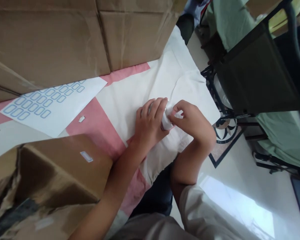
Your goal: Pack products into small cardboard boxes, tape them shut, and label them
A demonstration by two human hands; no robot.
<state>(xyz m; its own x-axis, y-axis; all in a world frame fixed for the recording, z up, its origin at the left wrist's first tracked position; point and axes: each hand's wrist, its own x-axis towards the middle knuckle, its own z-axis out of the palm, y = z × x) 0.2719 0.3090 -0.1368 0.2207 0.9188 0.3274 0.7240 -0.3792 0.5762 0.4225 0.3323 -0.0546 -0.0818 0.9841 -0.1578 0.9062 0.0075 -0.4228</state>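
Observation:
My left hand (150, 121) is wrapped over a small white object (167, 121) on the cloth-covered table and holds it. Its fingers hide most of the object, which looks like a little carton with a reddish lower edge, but I cannot tell its exact kind. At the right end of it, my right hand (187, 116) has thumb and forefinger pinched together against the white surface. Whatever lies between those fingertips is too small to make out.
A large taped cardboard box (72, 43) stands along the far side. A sheet of blue-outlined labels (62, 110) lies partly under it. An open cardboard box (72, 166) is at lower left, near a white scrap (82, 119). A dark chair (257, 73) stands right.

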